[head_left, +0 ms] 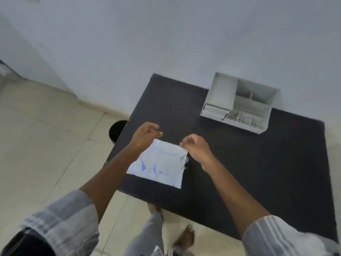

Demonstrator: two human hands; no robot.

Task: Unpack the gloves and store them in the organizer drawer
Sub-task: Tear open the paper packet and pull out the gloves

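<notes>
A flat white glove packet (160, 162) with blue print hangs over the near left part of the black table (239, 163). My left hand (145, 134) pinches its top left corner and my right hand (197, 146) pinches its top right corner. The gloves themselves are hidden inside the packet. A white desk organizer (238, 102) stands at the table's far right, with a small drawer (214, 109) at its lower left front that looks closed.
A round black object (118, 131) sits on the tiled floor (46, 135) beside the table's left edge. A white wall (166, 43) runs behind the table. My feet (184, 237) stand at the table's near edge.
</notes>
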